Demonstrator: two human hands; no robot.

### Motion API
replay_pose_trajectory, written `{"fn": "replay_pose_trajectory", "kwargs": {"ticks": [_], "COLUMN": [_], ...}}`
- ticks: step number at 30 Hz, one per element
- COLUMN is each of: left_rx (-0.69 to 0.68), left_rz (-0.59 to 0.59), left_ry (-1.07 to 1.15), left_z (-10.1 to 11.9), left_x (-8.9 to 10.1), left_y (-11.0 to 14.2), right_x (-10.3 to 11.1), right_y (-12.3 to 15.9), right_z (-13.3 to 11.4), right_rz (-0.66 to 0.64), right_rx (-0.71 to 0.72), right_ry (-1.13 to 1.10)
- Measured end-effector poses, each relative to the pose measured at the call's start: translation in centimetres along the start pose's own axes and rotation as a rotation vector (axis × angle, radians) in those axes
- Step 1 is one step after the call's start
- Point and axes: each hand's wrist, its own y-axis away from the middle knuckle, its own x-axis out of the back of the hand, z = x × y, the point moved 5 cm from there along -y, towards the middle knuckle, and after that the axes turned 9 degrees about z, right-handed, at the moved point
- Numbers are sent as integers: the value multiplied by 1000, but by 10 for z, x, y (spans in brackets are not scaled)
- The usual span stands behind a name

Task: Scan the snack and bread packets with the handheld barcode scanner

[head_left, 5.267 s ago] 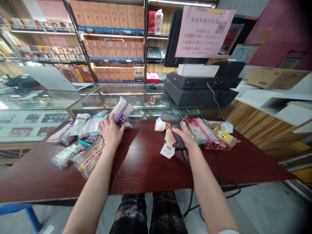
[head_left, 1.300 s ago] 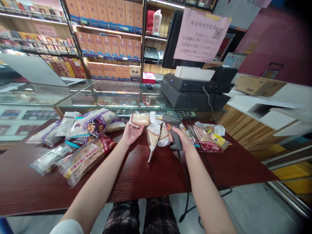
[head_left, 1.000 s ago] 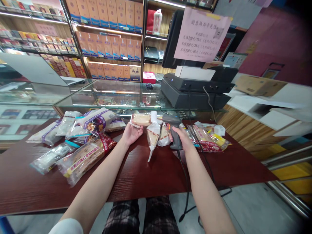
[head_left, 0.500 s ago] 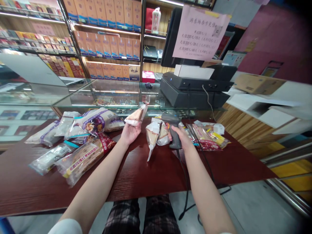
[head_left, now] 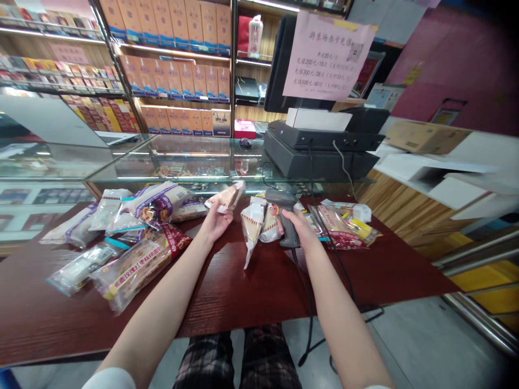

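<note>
My left hand (head_left: 218, 220) is closed on a wrapped triangular sandwich (head_left: 225, 198), held just above the table near its back edge. My right hand (head_left: 295, 226) grips a dark grey barcode scanner (head_left: 283, 200) by the handle, its head pointing left toward the sandwich. Between my hands, a second wrapped sandwich (head_left: 251, 227) lies on the table with its wrapper tail toward me. Another triangular pack (head_left: 270, 222) rests beside it, partly behind the scanner and my right fingers.
Bagged breads and snacks (head_left: 138, 262) are heaped on the left of the dark red table (head_left: 243, 300). More packs (head_left: 344, 224) lie at the right. The scanner's cable (head_left: 311, 324) hangs over the front edge. Behind are a glass counter (head_left: 194, 148) and a black register (head_left: 320, 156).
My left hand has tipped the sandwich a little, turning it and lowering it slightly. My right hand holds the scanner almost where it was. The view has shifted slightly.
</note>
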Motion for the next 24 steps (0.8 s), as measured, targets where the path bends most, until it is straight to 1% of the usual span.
{"fn": "replay_pose_trajectory", "kwargs": {"ticks": [4, 7, 8, 11, 15, 18, 20, 24], "left_rx": [6, -15, -23, -19, 17, 25, 15, -25], "left_rz": [85, 162, 172, 148, 94, 124, 146, 141], "left_ry": [-44, -117, -142, -187, -98, -24, -16, -30], "left_z": [-5, -6, -6, -6, -6, -6, -6, -5], "left_x": [5, 7, 7, 7, 5, 6, 7, 7], "left_y": [-4, -3, -2, -2, -2, -3, -4, -7], "right_x": [-5, -8, -8, -9, -11, -11, -13, -22], "right_y": [2, 3, 3, 2, 1, 0, -1, 1], "right_z": [-2, -3, -3, -3, 0, 5, 7, 8], "right_rz": [-71, -93, -95, -118, -168, -144, -132, -166], "right_rx": [6, 18, 23, 26, -19, -29, -26, 9], "right_ry": [-12, -87, -115, -188, -230, -194, -172, -138]}}
